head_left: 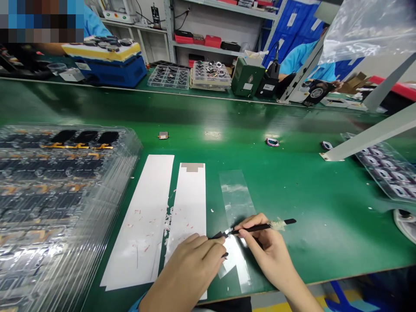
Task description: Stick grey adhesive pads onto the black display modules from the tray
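Observation:
My right hand (268, 247) is closed in a pinch around a slim black tool (256, 228) with pale tape wound near its back end. A bright tip shows at its front, but its exact kind is unclear. That tip meets a small dark flat part (218, 235), pinched in my left hand (198, 264), whose fingers hide most of the part. Both hands are over the lower end of a clear plastic strip (237, 195). Close to my left hand lies a white strip (191, 195) with a grey-brown patch at its top.
Another white strip (143, 212) lies left, with small scraps nearby. Stacked clear trays (107, 208) of dark screens fill the left. A slanted white post (370, 128) and a parts tray (385, 167) are right. Two people work beyond the bench (211, 110).

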`<state>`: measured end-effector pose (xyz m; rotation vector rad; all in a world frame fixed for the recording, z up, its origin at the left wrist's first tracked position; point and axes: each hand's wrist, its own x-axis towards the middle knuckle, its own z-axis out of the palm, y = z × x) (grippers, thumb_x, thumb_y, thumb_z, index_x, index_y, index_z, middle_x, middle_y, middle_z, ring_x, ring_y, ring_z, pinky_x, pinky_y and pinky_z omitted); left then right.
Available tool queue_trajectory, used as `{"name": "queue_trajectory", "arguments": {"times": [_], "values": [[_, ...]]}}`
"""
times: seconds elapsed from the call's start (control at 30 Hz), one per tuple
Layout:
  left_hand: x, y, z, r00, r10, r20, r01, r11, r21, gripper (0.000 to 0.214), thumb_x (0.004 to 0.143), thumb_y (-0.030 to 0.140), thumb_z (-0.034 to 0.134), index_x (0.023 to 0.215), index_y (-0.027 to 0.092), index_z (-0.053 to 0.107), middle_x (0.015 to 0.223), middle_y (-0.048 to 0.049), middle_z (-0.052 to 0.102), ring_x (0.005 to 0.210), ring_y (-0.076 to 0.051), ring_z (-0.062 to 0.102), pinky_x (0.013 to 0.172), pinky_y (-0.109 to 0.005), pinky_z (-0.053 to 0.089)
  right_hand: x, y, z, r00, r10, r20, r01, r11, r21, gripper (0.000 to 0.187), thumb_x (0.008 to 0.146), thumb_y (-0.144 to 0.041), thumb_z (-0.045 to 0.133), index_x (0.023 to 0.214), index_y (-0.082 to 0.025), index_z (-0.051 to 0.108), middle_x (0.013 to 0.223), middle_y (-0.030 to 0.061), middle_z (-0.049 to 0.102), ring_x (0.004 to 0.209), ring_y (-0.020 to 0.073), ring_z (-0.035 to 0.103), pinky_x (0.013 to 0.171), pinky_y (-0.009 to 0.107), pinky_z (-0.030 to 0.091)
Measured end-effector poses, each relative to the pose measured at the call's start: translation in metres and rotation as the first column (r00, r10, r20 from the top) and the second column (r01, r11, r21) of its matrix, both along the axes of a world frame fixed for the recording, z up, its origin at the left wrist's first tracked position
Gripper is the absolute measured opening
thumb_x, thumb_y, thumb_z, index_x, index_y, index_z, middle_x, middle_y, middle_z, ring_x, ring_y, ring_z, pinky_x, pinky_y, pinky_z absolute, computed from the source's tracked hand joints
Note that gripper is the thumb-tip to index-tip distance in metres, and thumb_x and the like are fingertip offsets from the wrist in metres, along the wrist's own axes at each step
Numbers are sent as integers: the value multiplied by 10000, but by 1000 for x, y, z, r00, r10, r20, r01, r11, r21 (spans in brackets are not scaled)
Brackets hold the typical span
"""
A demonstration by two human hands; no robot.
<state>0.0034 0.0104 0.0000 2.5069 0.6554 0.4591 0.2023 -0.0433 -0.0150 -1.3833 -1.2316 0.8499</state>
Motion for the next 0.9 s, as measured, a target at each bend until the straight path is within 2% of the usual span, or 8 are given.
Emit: {"name": "queue_trajectory", "arguments": {"times": [0.13, 0.23, 0.3, 0.4, 0.5, 0.7, 0.8, 0.9], "values": [[2, 0, 3, 1000, 8, -9, -8, 1000, -14, 156, 921, 54, 492, 959, 163, 597, 968, -81, 731, 785, -273, 681, 692, -472, 578, -2, 0, 0, 999, -40, -32, 40, 999, -7, 86, 900, -232, 641, 831, -189, 668, 863, 37, 608, 784, 143, 698, 686, 216, 596], [2, -1, 5, 1000, 23, 15, -22, 998, -61, 173, 906, 36, 509, 981, 159, 604, 938, -73, 720, 800, -264, 669, 707, -448, 568, 1, 2, 2, 983, -105, -150, 104, 994, -13, 64, 880, -234, 670, 832, -195, 656, 825, 14, 609, 704, 135, 717, 678, 224, 611], [1, -2, 4, 995, 91, 39, -84, 985, -151, 156, 910, 70, 539, 985, 178, 624, 870, -43, 706, 748, -231, 658, 683, -397, 562, 5, 1, 5, 962, -154, -226, 160, 987, 7, 52, 870, -218, 685, 845, -207, 641, 813, 5, 624, 688, 138, 726, 684, 235, 619], [-1, -3, 2, 960, 259, 109, -215, 926, -311, 143, 887, 125, 611, 967, 225, 674, 796, 2, 691, 605, -159, 619, 573, -282, 524, 1, -2, 15, 940, -153, -306, 181, 981, 66, 61, 886, -193, 664, 888, -230, 616, 832, 14, 660, 722, 163, 738, 684, 276, 633], [-2, -1, 2, 919, 336, 207, -242, 894, -376, 165, 873, 154, 633, 980, 254, 709, 773, 18, 695, 594, -138, 623, 534, -237, 488, -22, -7, 29, 923, -105, -370, 162, 979, 127, 82, 911, -174, 623, 920, -252, 600, 837, 18, 666, 775, 188, 744, 668, 299, 641], [-5, 2, 10, 894, 329, 304, -205, 903, -377, 265, 924, 123, 508, 1092, 217, 689, 863, -23, 723, 771, -153, 684, 692, -243, 546, -87, -6, 41, 872, -184, -454, 320, 916, 242, 85, 934, -177, 594, 944, -259, 576, 860, 18, 663, 880, 183, 723, 767, 323, 627], [-8, 1, 11, 893, 323, 313, -203, 910, -361, 308, 946, 135, 461, 1184, 196, 647, 882, -41, 721, 775, -159, 685, 705, -255, 562, -98, -1, 38, 865, -180, -468, 332, 905, 266, 77, 939, -176, 591, 942, -251, 571, 885, 20, 660, 927, 188, 717, 831, 357, 615], [-9, 0, 9, 887, 331, 321, -215, 913, -348, 328, 944, 149, 463, 1227, 185, 625, 850, -42, 720, 735, -168, 684, 670, -261, 569, -98, 2, 36, 862, -174, -475, 317, 918, 239, 84, 951, -174, 566, 946, -256, 552, 893, 24, 655, 923, 196, 723, 760, 334, 632]]}}
